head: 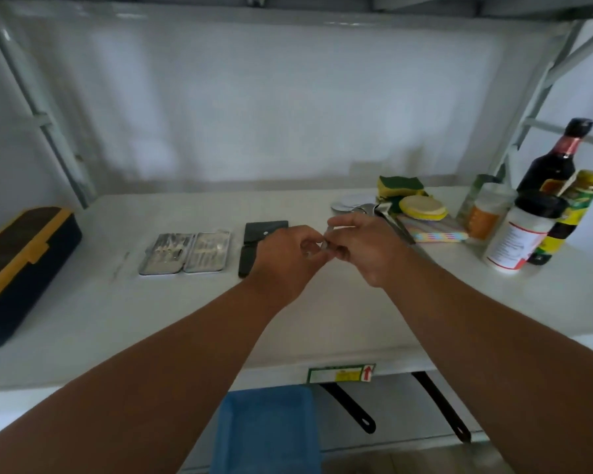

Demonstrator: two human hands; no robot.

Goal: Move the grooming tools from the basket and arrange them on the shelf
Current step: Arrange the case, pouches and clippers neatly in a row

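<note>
Both hands, left hand [285, 258] and right hand [363, 244], pinch a small metal tool [324, 246] mid-frame; best lowered gently beside the black pouch [259, 241].

You've got open shelf [322, 323] surface along the front edge, bare from the left box across to the right. On the left, the black-and-yellow case [18, 265] blocks that end. Mid-shelf, the open metal tool kit [185, 252] and the black pouch [259, 241] sit side by side, a narrow gap between them. Behind them, room runs to the back wall. Right side is crowded: sponges [404, 195], a striped cloth [435, 230], a white jar [517, 234] and a dark bottle [555, 165] packed close together. Below the shelf edge, the blue basket [267, 429] stands open.
</note>
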